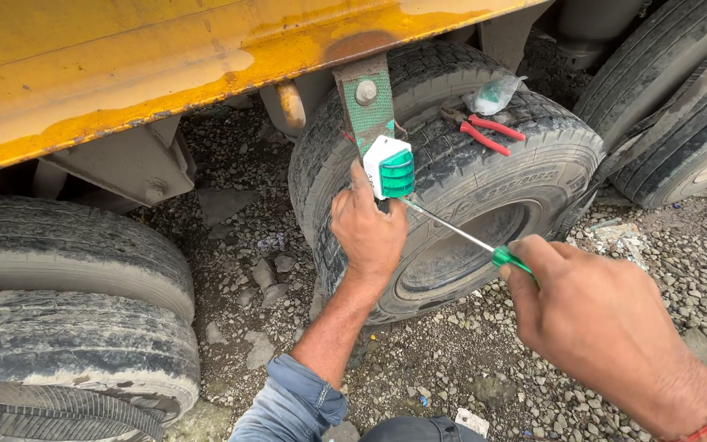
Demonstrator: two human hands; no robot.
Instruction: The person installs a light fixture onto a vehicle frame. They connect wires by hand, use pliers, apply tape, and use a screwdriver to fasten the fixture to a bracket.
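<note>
A small marker lamp (389,167) with a white housing and green lens hangs at the lower end of a green-painted metal bracket (367,102) under a yellow truck body (124,57). My left hand (367,229) grips the lamp from below and behind. My right hand (595,315) holds a screwdriver (472,240) by its green handle. The thin shaft runs up and left, and its tip meets the lamp's lower edge.
A loose tyre (468,176) leans behind the lamp, with red-handled pliers (484,131) and a clear plastic bag (493,94) on top of it. Mounted tyres stand at left (67,327) and upper right (681,98). Gravel (468,368) covers the ground.
</note>
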